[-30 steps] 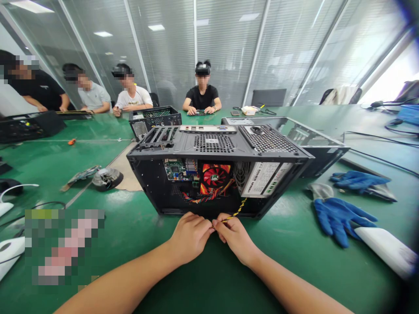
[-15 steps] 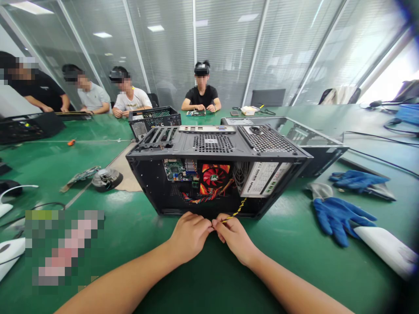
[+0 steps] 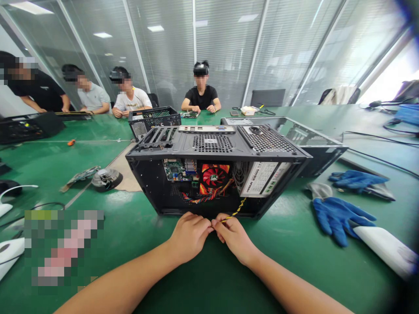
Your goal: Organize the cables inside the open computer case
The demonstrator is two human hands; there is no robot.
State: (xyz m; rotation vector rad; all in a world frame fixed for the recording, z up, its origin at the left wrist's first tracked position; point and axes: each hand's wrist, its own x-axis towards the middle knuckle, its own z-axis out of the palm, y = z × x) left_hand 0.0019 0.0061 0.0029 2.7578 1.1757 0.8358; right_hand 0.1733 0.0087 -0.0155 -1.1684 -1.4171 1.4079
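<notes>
In front of me a black computer case (image 3: 153, 192) stands on the green table, its side open. Inside are a green motherboard (image 3: 175, 169), a red fan (image 3: 214, 175) and a power supply (image 3: 263, 179) with a white label. A twisted yellow-and-black cable (image 3: 238, 210) runs out of the case. My right hand (image 3: 234, 235) is closed on this cable near its end. My left hand (image 3: 193, 233) pinches at the same spot, fingertips against those of my right hand. The cable's very end is hidden between the fingers.
Blue work gloves (image 3: 340, 213) lie at right beside a white object (image 3: 386, 248). Another case (image 3: 321, 155) stands behind mine. Left are a round metal part (image 3: 107, 179) and a pixelated area. Several people sit or stand across the table (image 3: 137, 270), one with a circuit board (image 3: 190, 115).
My hands and the cable have barely moved. Across the table, a person's circuit board has shifted slightly to the left.
</notes>
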